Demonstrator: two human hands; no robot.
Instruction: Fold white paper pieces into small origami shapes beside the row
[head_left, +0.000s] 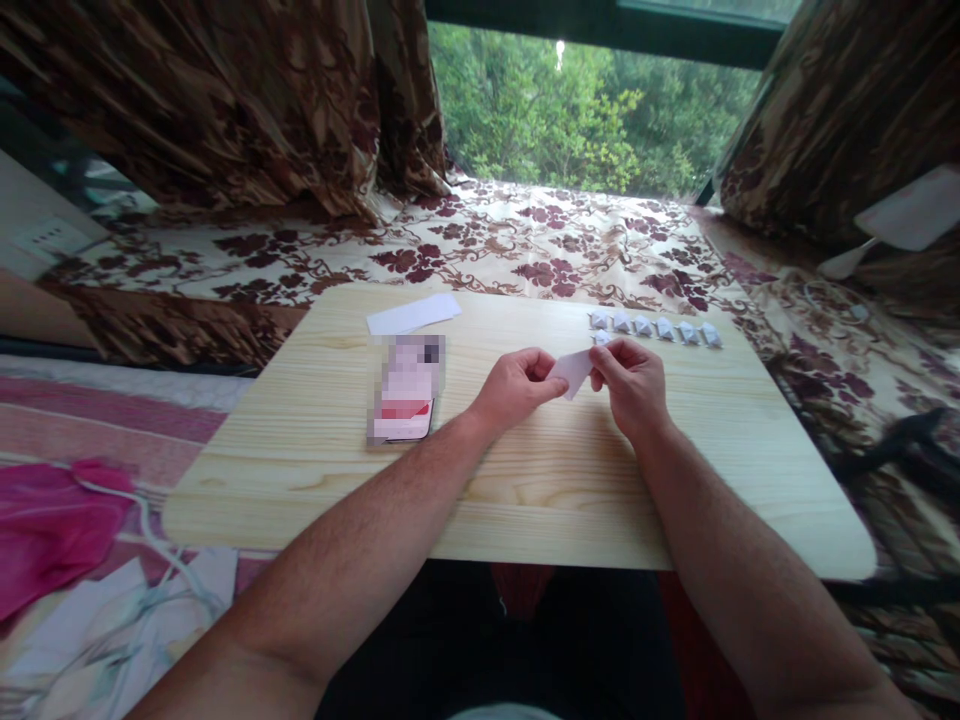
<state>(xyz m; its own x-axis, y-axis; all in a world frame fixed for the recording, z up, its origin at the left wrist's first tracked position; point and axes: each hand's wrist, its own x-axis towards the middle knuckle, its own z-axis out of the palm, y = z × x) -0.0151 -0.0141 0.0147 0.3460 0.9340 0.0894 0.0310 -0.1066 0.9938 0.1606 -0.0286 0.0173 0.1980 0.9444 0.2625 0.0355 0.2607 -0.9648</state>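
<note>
A small piece of white paper (573,374) is held up over the table between my two hands. My left hand (517,385) pinches its left edge, thumb toward me. On the other side, my right hand (631,380) grips the upper right corner between thumb and fingers. Just beyond the right hand, a folded white paper piece (601,339) is partly hidden. Behind it, several similar folded paper pieces (643,325) stand in a row. At the back left lie white paper strips (412,314), overlapping each other.
A phone (405,390), its screen blurred out, lies left of my left forearm on the pale wooden table (300,430). White papers and a cable (146,520) are low on the left, by a pink cloth (60,525). A white lamp (911,210) stands at right.
</note>
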